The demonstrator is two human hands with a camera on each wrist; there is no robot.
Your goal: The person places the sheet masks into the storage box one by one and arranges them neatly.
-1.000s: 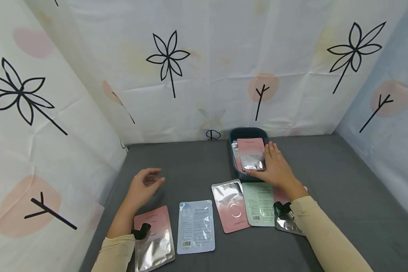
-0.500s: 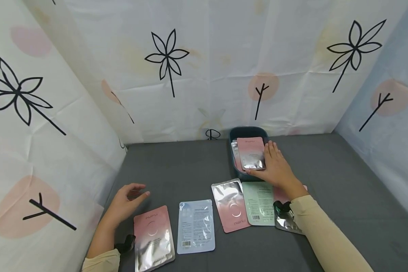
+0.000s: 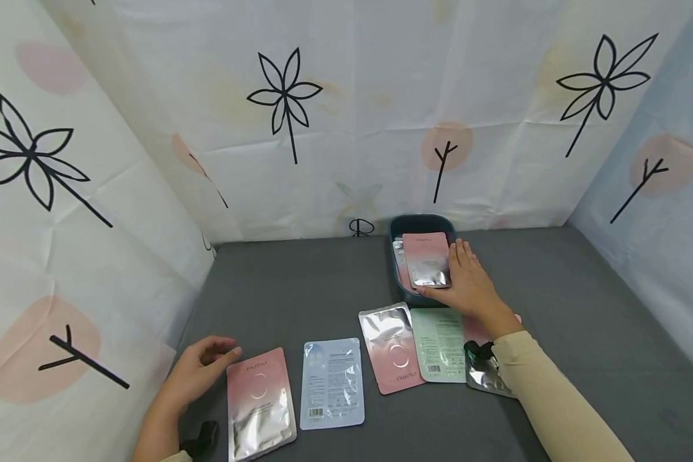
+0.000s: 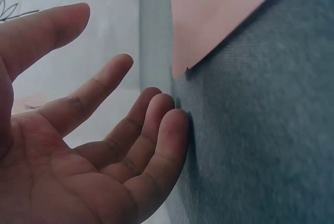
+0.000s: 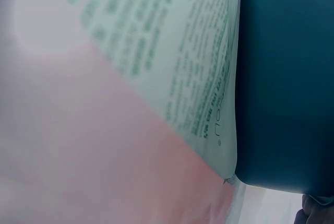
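Note:
My left hand [image 3: 199, 372] hovers low at the left, thumb and index finger apart, its palm facing the near corner of a pink and silver foil sachet [image 3: 260, 401]. In the left wrist view nothing lies between its fingers [image 4: 172, 135], and the fingertips are right at the grey cloth. My right hand [image 3: 468, 289] rests along the right side of a dark blue plastic bin [image 3: 421, 223], fingers straight on its rim and thumb across the front corner. Inside the bin, a pink and silver sachet [image 3: 426, 260] lies over others.
A light blue sachet [image 3: 332, 385], another pink one [image 3: 394, 353] and a green one [image 3: 439, 346] lie in a row. A further pink and silver sachet [image 3: 487, 375] is partly under my right forearm. Patterned cloth walls [image 3: 346, 128] enclose the grey table [image 3: 300, 289].
My left hand has drawn back toward me and to the left, from beyond the left pink sachet to beside its far corner. The right hand has stayed on the bin.

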